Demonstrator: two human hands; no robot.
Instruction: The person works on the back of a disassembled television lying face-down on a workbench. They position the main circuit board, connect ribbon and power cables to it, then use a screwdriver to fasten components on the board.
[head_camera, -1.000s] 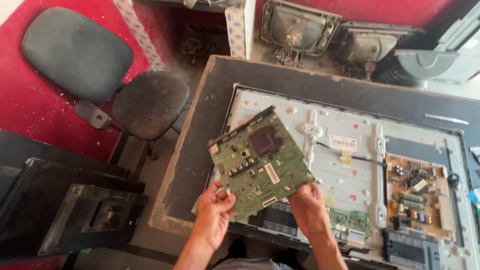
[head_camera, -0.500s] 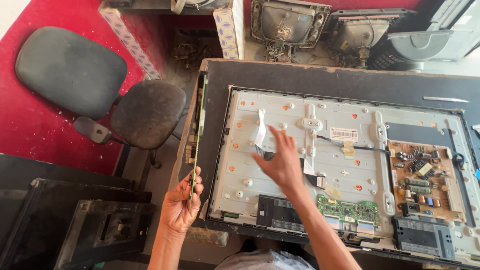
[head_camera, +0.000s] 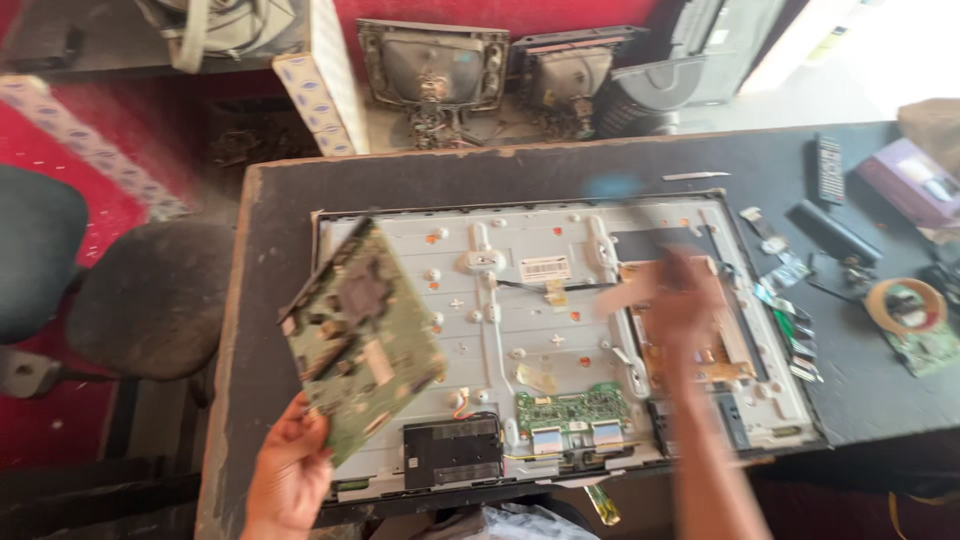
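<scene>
My left hand (head_camera: 290, 470) grips the lower edge of a green circuit board (head_camera: 360, 340) and holds it tilted above the left side of an opened flat-screen panel (head_camera: 480, 320). My right hand (head_camera: 672, 298), blurred with motion, hovers with fingers spread over the brown power board (head_camera: 725, 350) on the panel's right side; it holds nothing. A small green board (head_camera: 572, 412) and a black module (head_camera: 452, 450) sit along the panel's near edge.
The panel lies on a dark table (head_camera: 270, 230). On the table's right are a remote (head_camera: 830, 170), a tape roll (head_camera: 905, 305), loose ribbon cables (head_camera: 785, 300) and a purple box (head_camera: 915, 185). A black chair (head_camera: 140, 300) stands left. Old tube sets (head_camera: 435, 70) stand beyond.
The left hand has turned the green board from edge-on to face-up and swung it over the panel. The right hand has moved from the panel's middle to its right side.
</scene>
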